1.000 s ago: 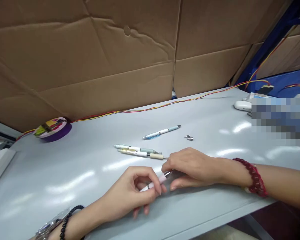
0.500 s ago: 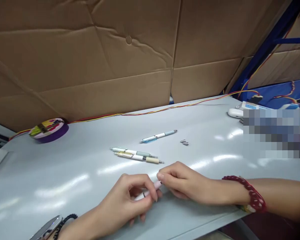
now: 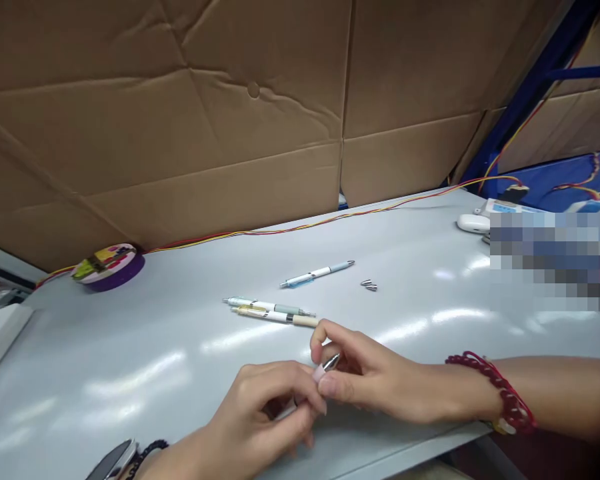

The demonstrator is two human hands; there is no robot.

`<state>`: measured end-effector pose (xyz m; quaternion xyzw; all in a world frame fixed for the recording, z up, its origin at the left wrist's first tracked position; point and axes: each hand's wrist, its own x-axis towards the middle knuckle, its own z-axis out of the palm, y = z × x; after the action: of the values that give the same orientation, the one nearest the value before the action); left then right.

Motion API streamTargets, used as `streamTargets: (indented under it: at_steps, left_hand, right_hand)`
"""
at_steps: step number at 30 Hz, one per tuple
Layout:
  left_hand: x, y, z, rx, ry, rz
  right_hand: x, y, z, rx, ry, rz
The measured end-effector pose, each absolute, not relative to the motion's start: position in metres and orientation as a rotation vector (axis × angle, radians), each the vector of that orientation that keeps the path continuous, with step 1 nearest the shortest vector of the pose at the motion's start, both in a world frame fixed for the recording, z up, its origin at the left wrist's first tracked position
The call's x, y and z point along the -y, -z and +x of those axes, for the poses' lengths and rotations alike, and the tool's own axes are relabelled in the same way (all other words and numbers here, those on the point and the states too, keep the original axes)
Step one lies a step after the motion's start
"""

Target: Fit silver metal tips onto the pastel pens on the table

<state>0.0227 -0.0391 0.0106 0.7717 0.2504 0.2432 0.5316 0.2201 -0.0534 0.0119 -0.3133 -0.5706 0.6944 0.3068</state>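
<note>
In my left hand [image 3: 275, 413] is a pink-and-white pen [image 3: 320, 372], held closed between thumb and fingers. Its silver cone tip [image 3: 331, 362] points up to the right. My right hand [image 3: 365, 377] is closed round that end, the thumb against the pen just below the cone and the forefinger bent above it. Just beyond the hands lie a green-and-white pen [image 3: 265, 305] and a yellow-and-white pen [image 3: 263, 313], side by side. Farther back rests a blue-and-white pen [image 3: 317, 273] with its tip on. Small silver pen tips [image 3: 369, 285] lie to its right.
A purple-edged roll of tape [image 3: 113, 268] sits at the back left. Red and yellow wires [image 3: 280, 231] run along the rear edge, before a cardboard wall [image 3: 205, 133]. A white box [image 3: 0, 340] stands at the left, a white rounded object [image 3: 473, 223] at the right.
My right forefinger has lifted from the pen's end and the silver tip now shows. The right thumb has moved below it. The view has shifted slightly.
</note>
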Motion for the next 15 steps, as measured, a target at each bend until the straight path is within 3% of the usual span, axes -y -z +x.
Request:
streamTargets:
  at_steps: [6, 15]
  left_hand:
    - [0.037, -0.012, 0.022, -0.685, -0.54, 1.739]
    - [0.036, -0.04, 0.026, -0.448, -0.337, 2.605]
  right_hand:
    - [0.047, -0.001, 0.216, 1.31, -1.783, -0.881]
    - [0.043, 0.001, 0.218, 1.0, -1.96, -0.868]
